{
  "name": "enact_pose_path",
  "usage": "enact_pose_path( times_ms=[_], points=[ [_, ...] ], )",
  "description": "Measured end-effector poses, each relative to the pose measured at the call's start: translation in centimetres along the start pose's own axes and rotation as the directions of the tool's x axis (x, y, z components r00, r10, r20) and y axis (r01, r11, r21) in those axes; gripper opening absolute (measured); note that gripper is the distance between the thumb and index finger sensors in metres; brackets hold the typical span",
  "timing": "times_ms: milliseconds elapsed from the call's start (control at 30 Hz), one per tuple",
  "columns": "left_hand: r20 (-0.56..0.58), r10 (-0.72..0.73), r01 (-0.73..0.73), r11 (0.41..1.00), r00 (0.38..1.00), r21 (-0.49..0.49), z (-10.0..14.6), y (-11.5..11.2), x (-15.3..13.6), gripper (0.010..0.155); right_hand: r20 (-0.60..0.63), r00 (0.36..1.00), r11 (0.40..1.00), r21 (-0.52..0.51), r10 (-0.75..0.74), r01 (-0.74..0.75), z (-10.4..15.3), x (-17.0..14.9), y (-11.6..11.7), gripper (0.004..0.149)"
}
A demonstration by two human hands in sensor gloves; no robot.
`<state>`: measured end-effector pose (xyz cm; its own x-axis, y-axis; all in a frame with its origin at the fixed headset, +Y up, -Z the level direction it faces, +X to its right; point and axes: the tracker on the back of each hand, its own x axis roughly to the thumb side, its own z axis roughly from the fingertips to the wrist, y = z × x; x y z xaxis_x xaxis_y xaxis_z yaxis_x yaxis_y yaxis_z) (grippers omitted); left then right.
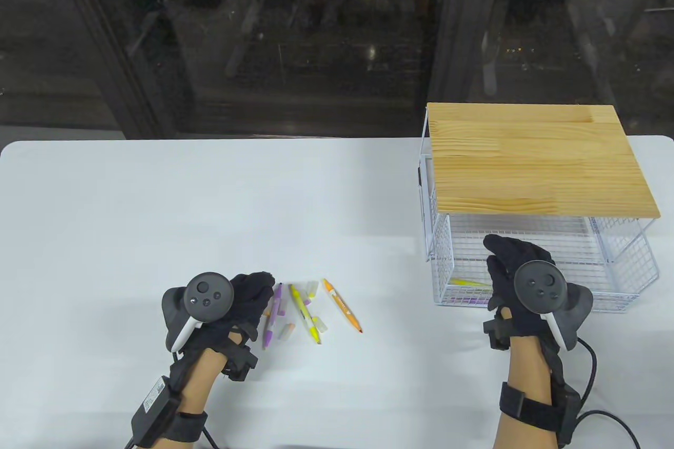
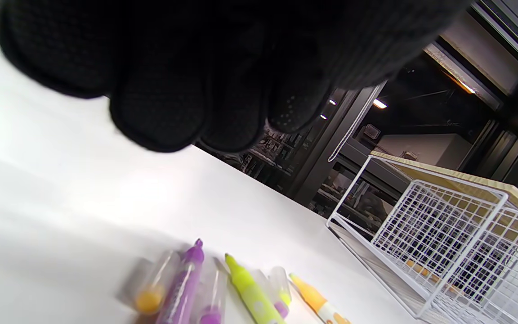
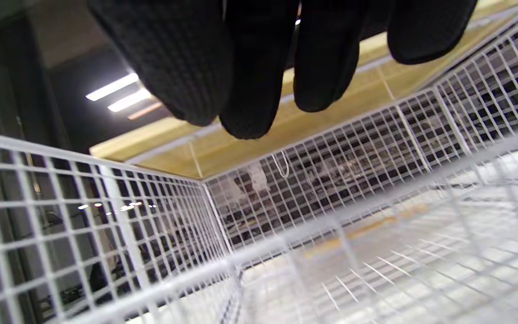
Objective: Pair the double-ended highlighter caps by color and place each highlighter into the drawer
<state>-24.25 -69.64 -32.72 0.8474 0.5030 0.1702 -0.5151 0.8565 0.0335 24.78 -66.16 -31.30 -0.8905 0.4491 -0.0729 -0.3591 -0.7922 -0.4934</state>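
Three uncapped highlighters lie near the table's front: purple [image 1: 273, 315], yellow [image 1: 304, 312] and orange [image 1: 342, 305]. Several loose clear caps [image 1: 287, 331] lie among them. My left hand [image 1: 257, 286] hovers just left of the purple highlighter [image 2: 182, 288], fingers [image 2: 160, 112] loosely bent and holding nothing. At the right, the white wire drawer [image 1: 621, 280] is pulled out; a yellow highlighter [image 1: 468, 283] and a purple one lie inside. My right hand [image 1: 500, 259] hangs over the drawer's front left part, its fingers [image 3: 241, 90] relaxed and empty above the mesh [image 3: 106, 216].
The drawer belongs to a white wire rack with a wooden top [image 1: 537, 159] at the table's back right. The white table [image 1: 158, 207] ends at a dark glass wall behind. Cables trail from both wrists at the front edge.
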Motion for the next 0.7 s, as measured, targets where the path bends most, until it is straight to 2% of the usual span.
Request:
enact_pose_path(
  times_ms=[467, 700],
  points=[
    [-0.006, -0.002, 0.002, 1.000, 1.000, -0.006, 0.0, 0.0, 0.0, 0.049, 0.263, 0.964, 0.999, -0.051, 0.021, -0.008, 2.0, 6.9, 0.0, 0.043],
    [-0.014, -0.001, 0.001, 1.000, 1.000, -0.009, 0.0, 0.0, -0.1, 0.050, 0.360, 0.932, 0.999, -0.013, 0.035, -0.033, 3.2, 9.8, 1.3, 0.043]
  ],
)
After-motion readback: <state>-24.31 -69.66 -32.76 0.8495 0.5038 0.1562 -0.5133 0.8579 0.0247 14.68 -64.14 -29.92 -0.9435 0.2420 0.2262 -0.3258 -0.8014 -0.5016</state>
